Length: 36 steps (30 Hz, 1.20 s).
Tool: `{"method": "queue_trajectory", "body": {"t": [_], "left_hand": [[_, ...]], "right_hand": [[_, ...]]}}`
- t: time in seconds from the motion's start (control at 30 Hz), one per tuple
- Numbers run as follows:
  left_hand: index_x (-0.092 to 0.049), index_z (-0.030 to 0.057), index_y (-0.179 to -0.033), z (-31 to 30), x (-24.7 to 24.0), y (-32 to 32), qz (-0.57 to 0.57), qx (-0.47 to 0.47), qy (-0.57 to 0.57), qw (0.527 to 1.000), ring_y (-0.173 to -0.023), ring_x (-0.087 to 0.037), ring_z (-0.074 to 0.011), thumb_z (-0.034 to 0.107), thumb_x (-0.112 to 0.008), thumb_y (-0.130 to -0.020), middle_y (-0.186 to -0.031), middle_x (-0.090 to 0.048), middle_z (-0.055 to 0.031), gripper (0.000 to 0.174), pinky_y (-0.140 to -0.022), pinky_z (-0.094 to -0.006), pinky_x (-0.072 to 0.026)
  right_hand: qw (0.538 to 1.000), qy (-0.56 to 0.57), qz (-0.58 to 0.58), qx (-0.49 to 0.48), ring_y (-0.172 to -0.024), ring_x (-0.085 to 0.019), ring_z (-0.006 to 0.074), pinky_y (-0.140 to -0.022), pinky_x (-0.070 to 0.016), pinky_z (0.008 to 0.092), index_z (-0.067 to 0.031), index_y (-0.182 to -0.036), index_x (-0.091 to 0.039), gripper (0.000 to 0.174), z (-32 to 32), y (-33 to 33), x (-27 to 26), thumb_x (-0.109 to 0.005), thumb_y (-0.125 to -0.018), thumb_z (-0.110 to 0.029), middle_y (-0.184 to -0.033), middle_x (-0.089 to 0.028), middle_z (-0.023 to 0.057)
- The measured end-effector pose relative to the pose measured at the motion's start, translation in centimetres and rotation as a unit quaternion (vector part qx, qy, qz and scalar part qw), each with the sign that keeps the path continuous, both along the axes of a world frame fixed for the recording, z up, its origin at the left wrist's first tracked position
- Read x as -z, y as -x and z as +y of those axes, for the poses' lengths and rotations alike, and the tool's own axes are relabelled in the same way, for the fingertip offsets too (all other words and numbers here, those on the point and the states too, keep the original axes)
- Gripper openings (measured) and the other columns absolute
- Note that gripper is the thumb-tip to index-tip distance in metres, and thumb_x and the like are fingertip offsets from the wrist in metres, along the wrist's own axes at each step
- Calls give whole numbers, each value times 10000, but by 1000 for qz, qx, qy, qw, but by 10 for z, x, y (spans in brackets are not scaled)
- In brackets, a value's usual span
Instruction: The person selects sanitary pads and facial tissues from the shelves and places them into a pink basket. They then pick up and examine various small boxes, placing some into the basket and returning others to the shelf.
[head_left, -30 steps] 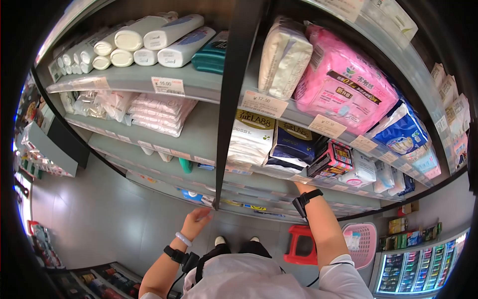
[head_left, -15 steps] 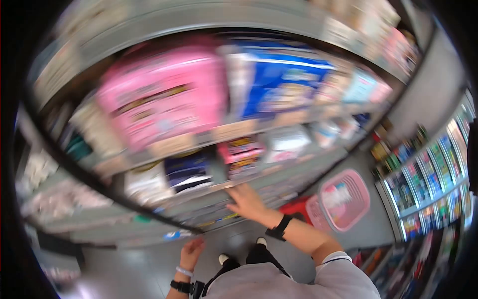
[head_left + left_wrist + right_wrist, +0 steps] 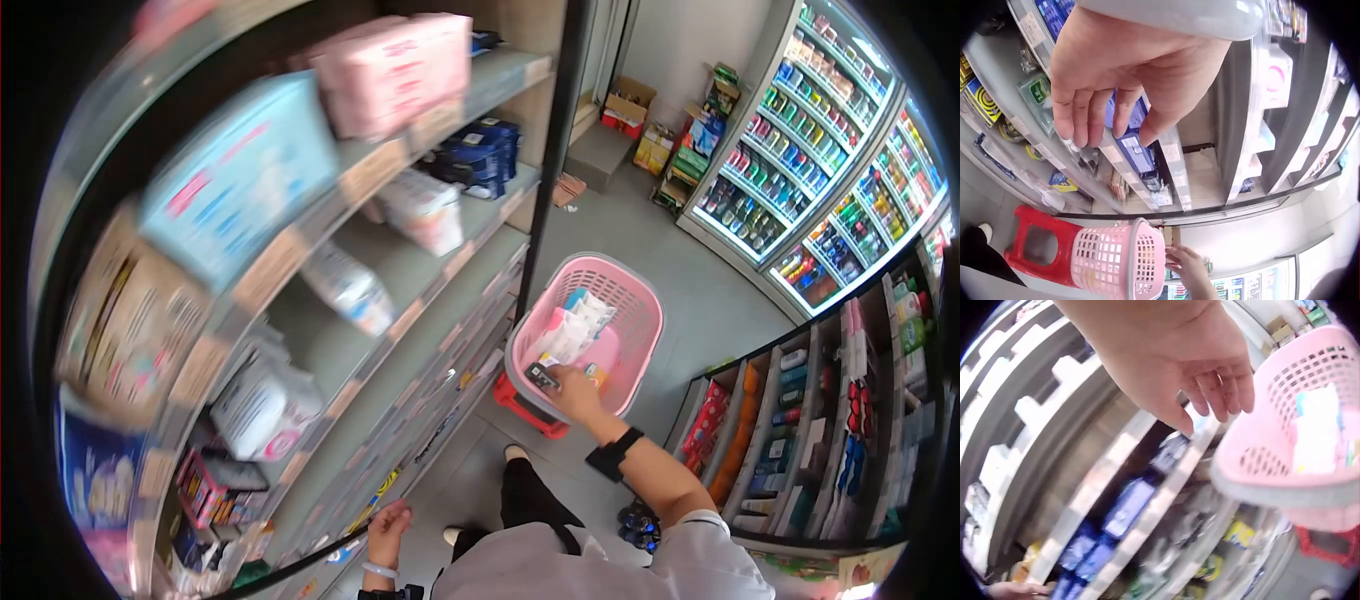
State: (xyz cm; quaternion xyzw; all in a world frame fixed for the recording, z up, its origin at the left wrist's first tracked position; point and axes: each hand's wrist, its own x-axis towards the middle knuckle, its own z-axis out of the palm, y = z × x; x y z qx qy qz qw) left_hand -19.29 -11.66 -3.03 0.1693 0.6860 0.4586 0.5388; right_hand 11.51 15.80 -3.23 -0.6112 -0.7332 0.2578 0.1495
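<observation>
My right hand (image 3: 578,392) is over the near side of a pink plastic basket (image 3: 648,330). In the head view a small dark item (image 3: 543,376) shows right at its fingertips. Nothing lies between the loosely bent fingers of the right hand (image 3: 1210,381) in the right wrist view, where the basket's grey rim (image 3: 1285,495) is beside it. White packages (image 3: 580,328) lie inside the basket. My left hand (image 3: 387,530) hangs in front of the shelves with relaxed fingers, holding nothing; in the left wrist view, blue packs (image 3: 1137,153) sit on a shelf behind it.
A red stool (image 3: 1041,247) is under the basket. Shelves with a light-blue pack (image 3: 245,175) and a pink pack (image 3: 395,75) rise on the left. A lower display shelf (image 3: 800,440) stands on the right, a drinks fridge (image 3: 800,140) and cartons (image 3: 690,150) beyond.
The view has swung right, from the shelf front to the basket. My right hand has left the lower shelf edge and come over the basket. My left hand stays low near the shelves.
</observation>
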Motion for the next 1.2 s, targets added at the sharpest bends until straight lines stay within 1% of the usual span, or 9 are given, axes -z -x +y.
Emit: {"method": "queue_trajectory", "body": {"t": [0.2,0.53,0.57,0.63,0.73,1.03,1.1,1.17,1.2], "left_hand": [[-552,29,-1072,53,-11,-47,20,11,54,998,-856,-573,-135,128,-606,-805,-941,-616,-66,289,-714,-240,-438],[-527,36,-1089,79,-35,-76,39,-55,163,984,-902,-583,-190,157,-592,-800,-969,-607,-101,320,-772,-304,-464],[-528,37,-1086,85,-36,-77,34,-55,162,985,-902,-583,-191,158,-594,-799,-968,-608,-101,319,-775,-304,-463],[-529,39,-1090,98,-37,-80,38,-47,162,985,-901,-582,-188,159,-595,-802,-972,-607,-98,319,-776,-304,-462],[-541,42,-1086,114,-32,-82,44,-28,155,987,-878,-577,-161,143,-600,-805,-951,-612,-82,305,-750,-278,-454],[-553,44,-1089,165,-12,-85,29,62,53,996,-858,-566,-120,145,-616,-811,-917,-622,-57,302,-734,-241,-446],[-546,39,-1101,183,-13,-94,39,126,8,991,-892,-563,-128,153,-612,-818,-947,-613,-65,312,-765,-245,-446],[-538,40,-1113,202,-22,-108,22,152,-27,988,-906,-562,-132,162,-611,-821,-966,-605,-69,325,-787,-250,-443],[-530,41,-1125,211,-27,-116,8,187,-52,981,-919,-561,-136,171,-611,-823,-985,-598,-73,338,-810,-256,-439]], "right_hand": [[961,188,-155,131,-958,-574,313,-850,-437,409,-59,-1057,-575,441,126,-95,104,-668,-668,-245,-961,-614,173],[860,476,-126,137,-999,-561,307,-802,-468,356,95,-1111,-446,616,150,-91,138,-627,-701,-328,-1103,-537,221],[858,479,-125,135,-999,-561,307,-802,-468,356,95,-1111,-446,616,141,-92,160,-627,-701,-328,-1103,-537,221],[886,253,-52,385,-1005,-557,288,-869,-430,381,38,-1145,-445,666,117,-96,238,-687,-630,-308,-1043,-557,217],[888,295,-162,313,-1011,-551,302,-862,-437,365,78,-1205,-332,765,114,-109,311,-686,-633,-286,-1074,-538,227],[924,375,-51,53,-961,-574,324,-803,-469,361,66,-1212,-301,881,153,-142,94,-752,-568,-331,-1051,-558,203],[956,290,37,33,-1018,-545,269,-845,-442,338,68,-1259,-243,882,143,-156,78,-738,-585,-211,-1069,-543,214],[900,341,257,-89,-1080,-480,208,-902,-392,319,21,-1275,-244,898,140,-162,42,-762,-559,-138,-1135,-504,129],[902,336,251,-100,-1080,-480,208,-902,-392,319,21,-1275,-244,898,136,-156,20,-762,-559,-138,-1135,-504,129]]}}
